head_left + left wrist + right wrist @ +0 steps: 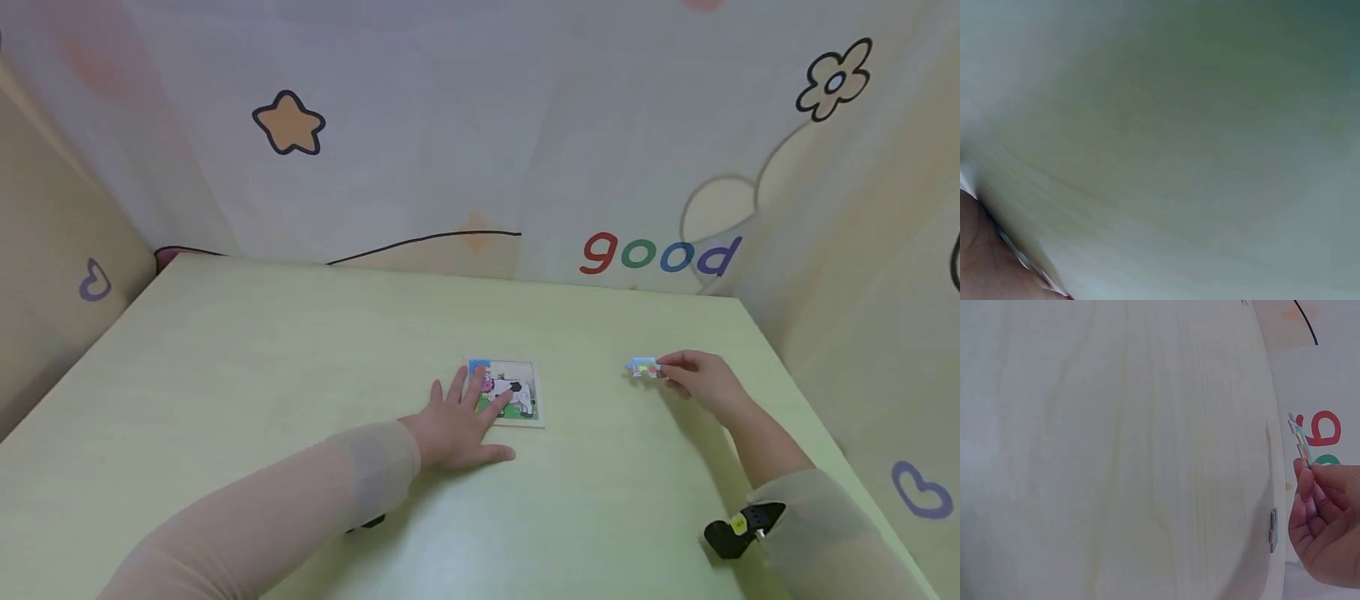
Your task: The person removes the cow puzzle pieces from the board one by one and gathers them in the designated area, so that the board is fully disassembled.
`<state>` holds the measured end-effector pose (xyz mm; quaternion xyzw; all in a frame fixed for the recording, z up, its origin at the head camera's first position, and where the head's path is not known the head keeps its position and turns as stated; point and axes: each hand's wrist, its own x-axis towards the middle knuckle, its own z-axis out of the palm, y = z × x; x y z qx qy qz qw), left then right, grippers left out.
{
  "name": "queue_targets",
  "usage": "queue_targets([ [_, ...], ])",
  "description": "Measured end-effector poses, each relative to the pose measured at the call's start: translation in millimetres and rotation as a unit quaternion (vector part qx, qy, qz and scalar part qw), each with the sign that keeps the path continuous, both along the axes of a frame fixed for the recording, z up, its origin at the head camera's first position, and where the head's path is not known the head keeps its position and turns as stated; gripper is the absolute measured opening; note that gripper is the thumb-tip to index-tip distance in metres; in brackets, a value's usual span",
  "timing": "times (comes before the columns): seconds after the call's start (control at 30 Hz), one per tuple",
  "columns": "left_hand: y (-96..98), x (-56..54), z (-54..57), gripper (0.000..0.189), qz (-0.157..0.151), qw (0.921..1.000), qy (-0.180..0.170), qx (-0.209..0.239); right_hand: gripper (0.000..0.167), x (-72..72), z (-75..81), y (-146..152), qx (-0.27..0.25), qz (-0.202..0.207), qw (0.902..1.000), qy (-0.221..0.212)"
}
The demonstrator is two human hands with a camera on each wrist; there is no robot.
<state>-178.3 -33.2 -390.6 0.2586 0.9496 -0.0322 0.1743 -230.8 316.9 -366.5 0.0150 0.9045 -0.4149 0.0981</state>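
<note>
A tray (539,408) holds a cow picture (522,402) — left fingers (496,407) splayed atop, right fingers (681,358) pinching a piece (642,367).

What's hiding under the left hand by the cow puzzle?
The left hand lies over part of the cow puzzle and some of the table. Past it, you can see much of the cow. Whatever sits right beneath is covered, so I can't tell.
</note>
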Motion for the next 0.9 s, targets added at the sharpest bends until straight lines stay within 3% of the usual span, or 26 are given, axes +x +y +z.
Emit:
queue_targets([
  [0.3,0.9,-0.2,-1.0,0.082,0.0,1.0,0.003,0.002,0.035,1.3,0.2,5.1,0.013,-0.004,0.9998,-0.013],
  [0.63,0.4,4.2,-1.0,0.082,-0.001,1.0,0.005,0.0,0.029,0.6,-7.1,4.2,0.055,0.02,0.9981,-0.02],
  [0.9,-0.1,0.6,-0.9,0.082,-0.002,1.0,0.01,-0.001,0.028,-3.9,-6.7,-2.2,0.073,0.032,0.9966,-0.021],
])
